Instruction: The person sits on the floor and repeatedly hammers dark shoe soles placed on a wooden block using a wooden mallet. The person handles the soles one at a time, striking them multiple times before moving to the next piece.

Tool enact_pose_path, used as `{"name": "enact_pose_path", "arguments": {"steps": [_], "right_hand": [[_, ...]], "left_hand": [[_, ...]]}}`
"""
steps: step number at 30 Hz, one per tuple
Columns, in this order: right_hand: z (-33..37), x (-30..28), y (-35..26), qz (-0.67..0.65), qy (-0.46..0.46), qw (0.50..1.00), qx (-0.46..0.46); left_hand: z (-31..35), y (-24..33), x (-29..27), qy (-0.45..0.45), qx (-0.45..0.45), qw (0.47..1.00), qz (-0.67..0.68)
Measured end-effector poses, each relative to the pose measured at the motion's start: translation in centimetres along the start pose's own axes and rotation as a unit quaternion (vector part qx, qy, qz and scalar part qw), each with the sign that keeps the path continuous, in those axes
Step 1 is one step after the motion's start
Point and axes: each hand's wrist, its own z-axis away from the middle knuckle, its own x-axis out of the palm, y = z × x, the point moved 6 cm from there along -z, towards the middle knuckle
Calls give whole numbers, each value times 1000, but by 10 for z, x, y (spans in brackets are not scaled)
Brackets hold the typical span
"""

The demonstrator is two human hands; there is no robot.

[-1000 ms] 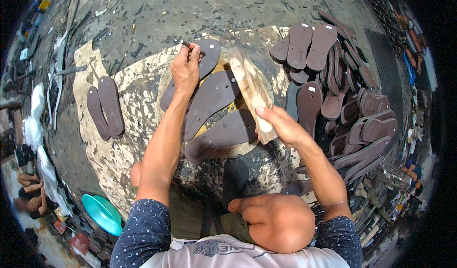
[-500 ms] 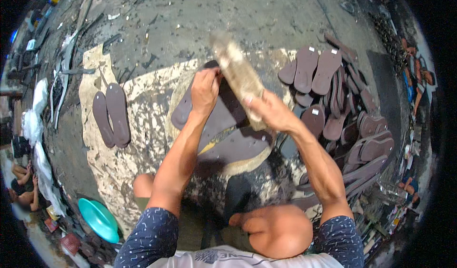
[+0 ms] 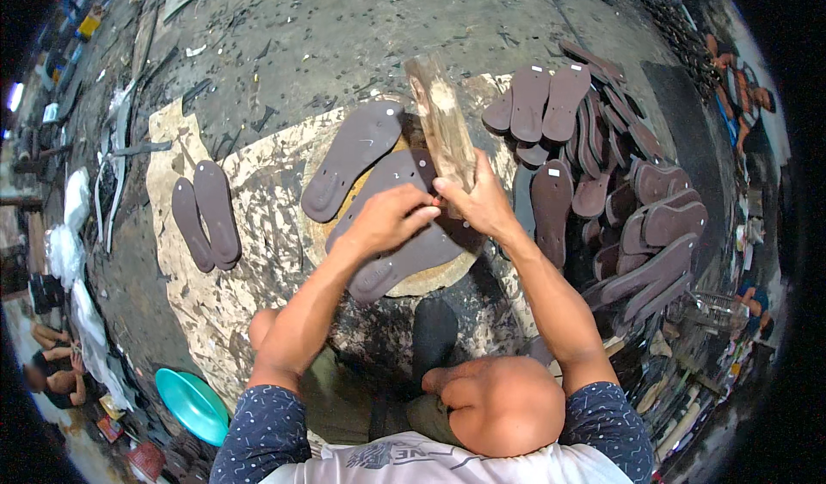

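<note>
My right hand [image 3: 480, 198] is closed round the lower end of a rough wooden bat [image 3: 440, 114], which points away from me. Close beside it, my left hand [image 3: 391, 219] has its fingers pinched together above the brown sandal soles; a small reddish bit shows at the fingertips, too small to name. Under both hands lies a round wooden block [image 3: 430, 284]. One sole [image 3: 354, 159] rests on its far left part, a second [image 3: 391, 174] is partly covered by my left hand, and a third [image 3: 387, 271] lies on the near side. Small holes show in them.
A pair of soles [image 3: 218, 213] lies on the stained sheet [image 3: 258, 183] at left. Many soles [image 3: 594, 178] are heaped at right. A teal basin [image 3: 192, 405] stands near left, a white plastic bundle [image 3: 70, 252] beyond it. Another person [image 3: 58, 365] sits at far left.
My left hand has moved from the far sole nearer to me and to the right, beside my right hand. The bat has swung more upright. The soles on the block have shifted apart.
</note>
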Motion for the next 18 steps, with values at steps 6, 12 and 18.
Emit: {"name": "enact_pose_path", "arguments": {"steps": [6,12,18], "right_hand": [[62,-55,43,-61,101,992,-40],[159,-81,103,-105,179,978,24],[209,-66,106,-156,190,967,74]], "left_hand": [[20,-59,-86,194,-50,924,-327],[33,-33,-79,42,-215,850,479],[73,80,-46,-26,-83,543,835]]}}
